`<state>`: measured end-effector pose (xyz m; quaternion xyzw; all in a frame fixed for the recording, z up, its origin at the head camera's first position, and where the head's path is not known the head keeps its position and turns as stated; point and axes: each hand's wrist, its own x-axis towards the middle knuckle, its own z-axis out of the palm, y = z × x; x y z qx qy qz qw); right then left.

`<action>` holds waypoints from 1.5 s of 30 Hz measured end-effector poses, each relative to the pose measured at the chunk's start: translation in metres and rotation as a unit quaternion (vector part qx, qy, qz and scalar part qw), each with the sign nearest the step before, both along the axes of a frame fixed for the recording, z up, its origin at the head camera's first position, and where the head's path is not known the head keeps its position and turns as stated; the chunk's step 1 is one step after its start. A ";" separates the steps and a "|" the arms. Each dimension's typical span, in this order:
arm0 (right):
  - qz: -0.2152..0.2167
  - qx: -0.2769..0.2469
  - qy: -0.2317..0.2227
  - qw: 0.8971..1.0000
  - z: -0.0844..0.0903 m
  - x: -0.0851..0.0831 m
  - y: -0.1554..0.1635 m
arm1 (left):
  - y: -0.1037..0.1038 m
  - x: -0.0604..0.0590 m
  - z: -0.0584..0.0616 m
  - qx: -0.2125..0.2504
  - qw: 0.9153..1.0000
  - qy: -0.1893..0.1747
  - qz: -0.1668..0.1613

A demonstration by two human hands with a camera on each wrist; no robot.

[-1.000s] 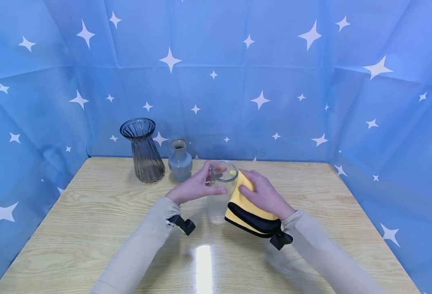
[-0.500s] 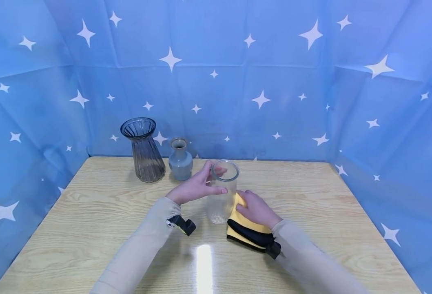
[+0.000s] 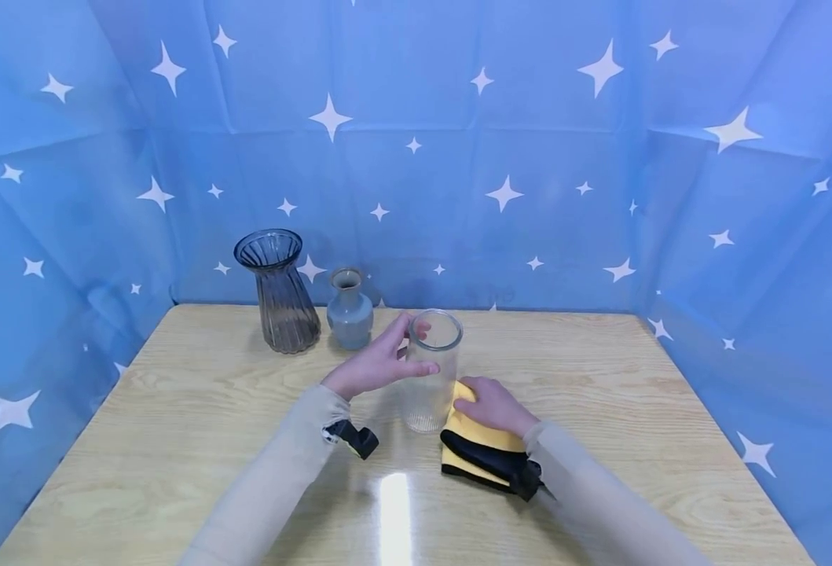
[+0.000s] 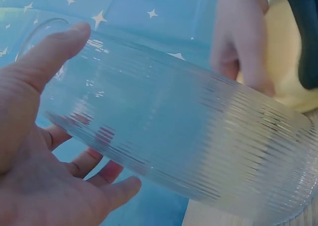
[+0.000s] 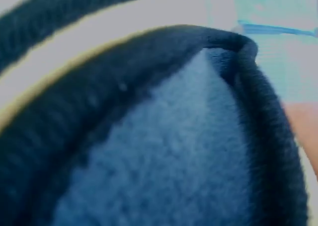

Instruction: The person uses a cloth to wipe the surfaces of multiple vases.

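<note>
A clear ribbed glass vase (image 3: 430,397) stands upright near the middle of the table. My left hand (image 3: 380,365) holds it near the top, the thumb on the near side and the fingers round the back. In the left wrist view the thumb lies along the glass (image 4: 149,116) and the fingers curl behind it. Low at the vase's right side, my right hand (image 3: 495,406) grips a folded yellow cloth (image 3: 482,432) with black edging against the glass. The cloth's dark grey side (image 5: 164,151) fills most of the right wrist view and hides that hand's fingers.
A smoky ribbed glass vase (image 3: 284,303) and a small blue-grey vase (image 3: 350,322) stand at the back left, beyond the left hand. Blue curtains (image 3: 416,204) with white stars surround the wooden table (image 3: 585,354) at the back and sides.
My right hand has brought the cloth down from the vase's upper right side to its lower right side. The left hand and the vase have stayed in place.
</note>
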<state>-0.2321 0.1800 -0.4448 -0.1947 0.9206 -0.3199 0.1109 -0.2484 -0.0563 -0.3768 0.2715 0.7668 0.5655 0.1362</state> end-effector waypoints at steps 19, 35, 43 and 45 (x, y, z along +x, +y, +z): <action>0.043 -0.077 0.109 0.990 0.095 -0.009 0.011 | 0.001 0.001 0.003 -0.028 1.000 0.015 -0.003; 0.015 -0.140 0.075 0.987 0.109 -0.006 0.015 | 0.002 -0.004 0.001 -0.019 0.999 0.005 -0.051; 0.044 -0.114 0.134 0.983 0.085 -0.011 0.009 | -0.002 -0.005 0.000 0.018 0.999 -0.002 -0.042; 0.048 -0.105 0.139 0.983 0.079 -0.012 0.009 | -0.003 -0.005 0.000 0.018 0.999 -0.002 -0.043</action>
